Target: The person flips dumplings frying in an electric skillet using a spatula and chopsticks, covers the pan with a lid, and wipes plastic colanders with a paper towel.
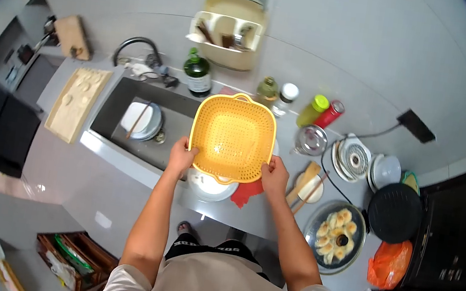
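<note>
A yellow perforated basket [233, 136] is held up over the counter, just right of the sink. My left hand [182, 156] grips its lower left corner, and my right hand [274, 177] grips its lower right corner. The basket's inside faces me, and no food shows in it. Partly hidden below it are a white plate [210, 188] and a red cloth [246, 193]. Behind the basket's upper edge stand a green-capped dark bottle [197, 74] and an oil bottle [267, 91].
The sink [111, 122] holds stacked bowls [142, 121] with chopsticks. A floured board [75, 102] lies at the left. To the right are a lidded pan [337, 237] with buns, stacked plates [352, 156], a black pan [395, 213] and an orange bag [389, 264].
</note>
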`<action>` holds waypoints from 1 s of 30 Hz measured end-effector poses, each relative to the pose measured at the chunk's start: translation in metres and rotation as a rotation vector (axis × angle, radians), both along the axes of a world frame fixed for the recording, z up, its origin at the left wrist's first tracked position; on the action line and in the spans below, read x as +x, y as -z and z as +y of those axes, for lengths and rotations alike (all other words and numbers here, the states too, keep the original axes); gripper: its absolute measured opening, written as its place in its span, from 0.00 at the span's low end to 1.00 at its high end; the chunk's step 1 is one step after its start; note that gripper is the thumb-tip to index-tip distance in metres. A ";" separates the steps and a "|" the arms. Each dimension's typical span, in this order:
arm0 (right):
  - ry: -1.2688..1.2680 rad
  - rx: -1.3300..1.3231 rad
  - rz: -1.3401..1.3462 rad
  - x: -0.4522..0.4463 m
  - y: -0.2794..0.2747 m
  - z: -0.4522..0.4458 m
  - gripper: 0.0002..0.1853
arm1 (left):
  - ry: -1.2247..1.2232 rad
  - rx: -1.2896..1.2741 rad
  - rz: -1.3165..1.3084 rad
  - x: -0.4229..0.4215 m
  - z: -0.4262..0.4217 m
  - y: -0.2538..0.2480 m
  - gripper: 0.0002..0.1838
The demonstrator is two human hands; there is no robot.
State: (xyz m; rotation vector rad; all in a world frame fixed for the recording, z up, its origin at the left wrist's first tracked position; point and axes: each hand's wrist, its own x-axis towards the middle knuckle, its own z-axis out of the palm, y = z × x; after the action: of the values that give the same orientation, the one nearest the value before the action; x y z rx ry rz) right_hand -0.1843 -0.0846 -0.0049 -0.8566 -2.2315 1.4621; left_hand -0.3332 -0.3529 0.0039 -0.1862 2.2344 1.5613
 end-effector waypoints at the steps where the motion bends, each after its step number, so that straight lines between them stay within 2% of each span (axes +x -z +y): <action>1: -0.056 0.015 0.039 -0.012 0.002 -0.013 0.13 | 0.042 0.022 0.061 -0.002 -0.025 0.003 0.12; 2: -0.090 0.017 0.042 -0.023 -0.001 -0.028 0.13 | 0.008 0.023 0.065 -0.004 -0.050 0.011 0.12; 4: -0.284 0.001 0.044 -0.051 -0.015 -0.061 0.15 | 0.006 0.137 0.423 -0.013 -0.100 0.017 0.12; 5: -0.280 0.027 0.031 -0.068 -0.021 -0.078 0.17 | -0.055 0.087 0.491 -0.016 -0.122 0.009 0.07; 8: -0.287 0.212 0.057 -0.111 -0.057 -0.142 0.17 | -0.078 -0.014 0.509 -0.043 -0.189 0.003 0.07; 10: -0.311 0.270 0.023 -0.139 -0.049 -0.177 0.15 | -0.087 -0.033 0.517 -0.070 -0.230 0.017 0.10; 12: -0.334 0.338 0.002 -0.167 -0.051 -0.212 0.13 | -0.016 -0.214 0.622 -0.096 -0.260 0.016 0.17; 13: -0.325 0.449 0.010 -0.175 -0.050 -0.230 0.12 | 0.101 -0.248 0.738 -0.109 -0.276 0.020 0.26; 15: -0.268 0.622 0.030 -0.186 -0.051 -0.261 0.11 | 0.049 -0.302 0.653 -0.121 -0.299 0.023 0.28; 18: -0.099 0.705 0.298 -0.199 -0.066 -0.288 0.30 | -0.049 -0.358 0.592 -0.132 -0.325 0.029 0.33; 19: -0.088 0.701 0.189 -0.198 -0.059 -0.298 0.44 | -0.054 -0.363 0.555 -0.130 -0.335 0.033 0.33; 20: -0.089 0.703 0.179 -0.195 -0.038 -0.308 0.44 | -0.063 -0.367 0.519 -0.128 -0.342 0.037 0.33; 22: -0.606 0.874 -0.438 -0.182 0.008 -0.330 0.50 | -0.026 -0.351 0.489 -0.121 -0.352 0.049 0.33; 24: -0.600 0.825 -0.472 -0.174 0.018 -0.344 0.52 | 0.006 -0.334 0.466 -0.117 -0.356 0.058 0.33; 27: -0.255 0.659 -0.253 -0.183 0.017 -0.329 0.53 | 0.021 -0.350 0.460 -0.111 -0.362 0.069 0.33; 28: -0.148 0.677 -0.155 -0.188 0.017 -0.325 0.54 | 0.000 -0.339 0.482 -0.112 -0.361 0.070 0.33; 30: -0.050 0.641 0.086 -0.185 0.015 -0.337 0.53 | -0.013 -0.329 0.514 -0.117 -0.359 0.069 0.33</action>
State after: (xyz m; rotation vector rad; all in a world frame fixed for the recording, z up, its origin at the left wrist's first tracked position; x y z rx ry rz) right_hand -0.3690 -0.4213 -0.0201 -0.5146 -2.4354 0.6906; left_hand -0.4506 -0.7115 -0.0655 0.1271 2.8865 1.3461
